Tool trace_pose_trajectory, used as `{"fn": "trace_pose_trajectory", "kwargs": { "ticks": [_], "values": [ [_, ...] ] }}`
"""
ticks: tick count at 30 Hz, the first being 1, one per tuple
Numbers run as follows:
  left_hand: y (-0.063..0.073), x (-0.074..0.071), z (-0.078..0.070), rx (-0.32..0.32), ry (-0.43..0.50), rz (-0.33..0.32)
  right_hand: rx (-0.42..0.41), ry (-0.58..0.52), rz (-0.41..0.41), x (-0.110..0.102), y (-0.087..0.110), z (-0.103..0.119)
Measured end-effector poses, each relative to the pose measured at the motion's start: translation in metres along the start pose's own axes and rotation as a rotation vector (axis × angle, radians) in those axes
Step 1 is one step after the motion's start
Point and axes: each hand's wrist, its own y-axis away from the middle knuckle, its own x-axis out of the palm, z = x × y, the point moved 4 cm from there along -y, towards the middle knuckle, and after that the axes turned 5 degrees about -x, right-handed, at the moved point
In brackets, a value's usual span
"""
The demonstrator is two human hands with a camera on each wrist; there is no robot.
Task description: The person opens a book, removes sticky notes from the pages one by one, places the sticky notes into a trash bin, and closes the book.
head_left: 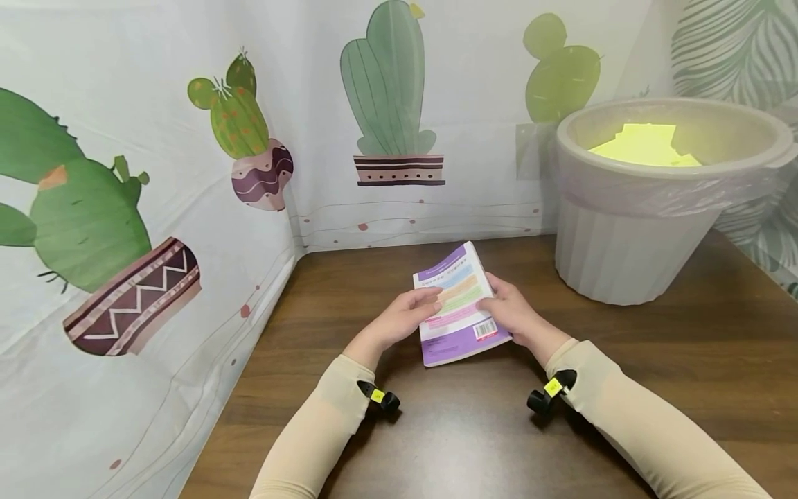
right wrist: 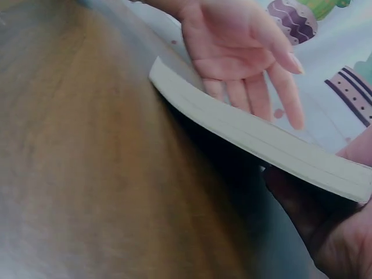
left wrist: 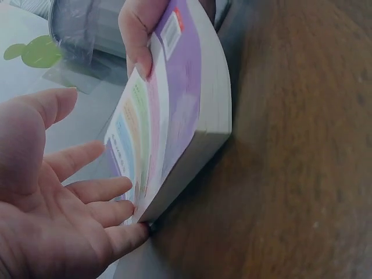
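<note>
A thick paperback book (head_left: 458,326) with a purple and white cover, coloured bands and a barcode is held tilted above the table. My right hand (head_left: 508,308) grips its right edge, thumb on the cover and fingers beneath, as the right wrist view shows. My left hand (head_left: 408,315) is at the left side of the book. In the left wrist view the left hand (left wrist: 64,192) has its palm turned up and fingers spread, the fingertips right at the cover's edge. The block of pages (right wrist: 244,131) bends slightly in the right wrist view.
A grey ribbed bin (head_left: 630,242) lined with a clear bag stands at the back right of the brown wooden table (head_left: 436,443), with yellow sheets (head_left: 648,147) inside. A white curtain (head_left: 318,83) printed with cacti hangs behind and to the left.
</note>
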Motion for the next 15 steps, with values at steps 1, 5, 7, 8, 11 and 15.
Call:
{"fn": "trace_pose_trajectory", "kwargs": {
  "ticks": [1,5,7,8,11,15],
  "values": [
    [0.000,0.001,0.000,0.002,0.009,0.000,-0.003,-0.002,-0.001,-0.002,0.000,0.002],
    [-0.002,0.003,-0.001,-0.005,0.042,0.008,-0.029,-0.003,-0.016,-0.015,0.000,0.010],
    [-0.003,0.003,-0.001,-0.015,0.058,0.014,-0.038,0.005,-0.028,-0.024,0.000,0.015],
    [-0.002,0.004,-0.002,-0.022,0.062,0.016,-0.045,0.011,-0.031,-0.030,0.000,0.018],
    [-0.001,0.002,-0.003,-0.041,0.069,0.011,-0.070,0.042,-0.045,-0.047,0.000,0.029],
    [0.001,-0.003,-0.004,-0.056,0.079,-0.006,-0.129,0.164,-0.068,-0.069,0.001,0.053]
  ]
}}
